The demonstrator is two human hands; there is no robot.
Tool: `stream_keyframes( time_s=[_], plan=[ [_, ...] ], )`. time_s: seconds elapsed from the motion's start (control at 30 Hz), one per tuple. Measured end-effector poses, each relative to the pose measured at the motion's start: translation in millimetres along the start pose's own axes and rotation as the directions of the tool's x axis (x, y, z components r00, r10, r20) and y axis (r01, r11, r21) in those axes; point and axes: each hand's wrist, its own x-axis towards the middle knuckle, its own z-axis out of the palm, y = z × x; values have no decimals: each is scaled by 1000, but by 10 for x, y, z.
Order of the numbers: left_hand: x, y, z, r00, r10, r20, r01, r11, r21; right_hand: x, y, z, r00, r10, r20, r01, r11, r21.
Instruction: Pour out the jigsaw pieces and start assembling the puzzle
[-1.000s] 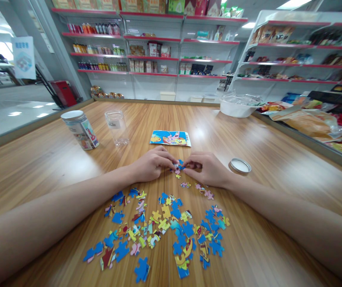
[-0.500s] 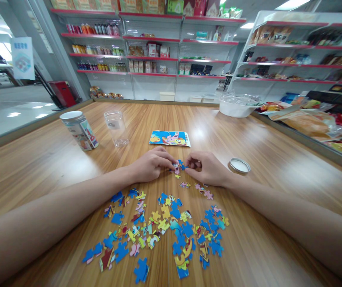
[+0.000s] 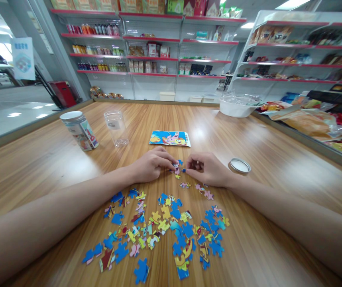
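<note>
**Puzzle pieces meet between two hands on a shop table**

Puzzle pieces (image 3: 177,168), a small joined cluster in pink, white and blue, lie on the wooden table (image 3: 39,167) between a person's two hands, just short of the table's middle. The left hand (image 3: 151,164) rests on the wood with its fingers curled together, the fingertips pressing on the cluster's left edge. The right hand (image 3: 207,169) sits just beside it, thumb and forefinger pinched on a small blue piece (image 3: 183,170) held at the cluster's right edge; the other fingers are folded in. Whether that blue piece is already locked into the cluster cannot be told.

Nearer the camera, a wide scatter of loose pieces (image 3: 165,227) in blue, yellow and red spreads across the table between the two forearms, with a few pink ones (image 3: 202,190) lying just under the right wrist. A picture card (image 3: 170,138) showing a cartoon scene lies flat beyond the hands. A metal lid (image 3: 240,165) sits near the right hand, rim up. To the left, well apart from the hands, stand an empty clear jar (image 3: 116,127) and a lidded jar (image 3: 79,130) with a printed label, both upright. A white bowl (image 3: 236,107) stands at the far right of the table, next to bagged snacks (image 3: 305,119). Store shelves (image 3: 159,48) with red edges line the back wall.
</note>
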Motion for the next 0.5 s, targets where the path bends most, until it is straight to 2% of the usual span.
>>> stream_keyframes(
  time_s=[0.3,0.5],
  plan=[
    [-1,10,-4,999,42,5,-42,999,26,-13,23,4,1000,-5,-10,5,996,85],
    [4,17,-14,999,37,-1,-36,999,20,-3,24,0,1000,-23,8,22,998,59]
  ],
)
